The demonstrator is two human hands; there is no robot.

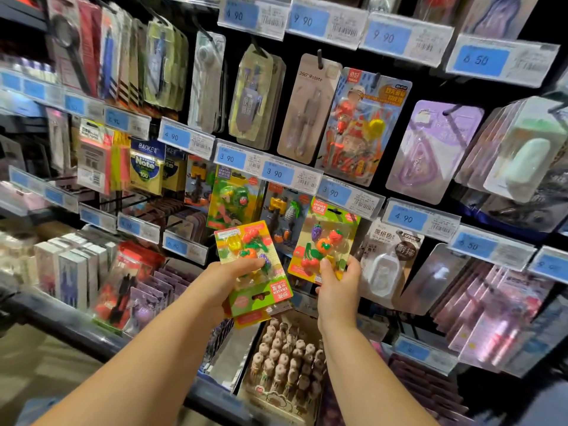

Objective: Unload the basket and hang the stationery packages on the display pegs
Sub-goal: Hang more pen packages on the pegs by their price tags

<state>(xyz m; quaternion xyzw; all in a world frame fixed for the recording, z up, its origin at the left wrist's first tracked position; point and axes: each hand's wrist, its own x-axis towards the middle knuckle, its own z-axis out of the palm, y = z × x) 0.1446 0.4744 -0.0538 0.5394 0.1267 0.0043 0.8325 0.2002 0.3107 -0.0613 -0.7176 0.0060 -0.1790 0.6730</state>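
Observation:
My left hand [229, 285] grips a small stack of fruit eraser packs [246, 256], held upside down in front of the display, yellow and green cards with plastic fruit under a blister. My right hand [338, 285] pinches the lower edge of another fruit eraser pack [322, 238] that is upright at the peg row under the 3.90 price tags [335, 193]. Whether that pack hangs on a peg I cannot tell, since the tag hides its top. The basket is out of view.
Black pegboard with rows of hung stationery packs: vehicle erasers [281, 216], a correction tape pack [388, 259], sticky notes [146, 167]. A box of small figure pens [285, 361] stands below my hands. Boxed goods [73, 269] sit on the lower left shelf behind a dark rail [76, 330].

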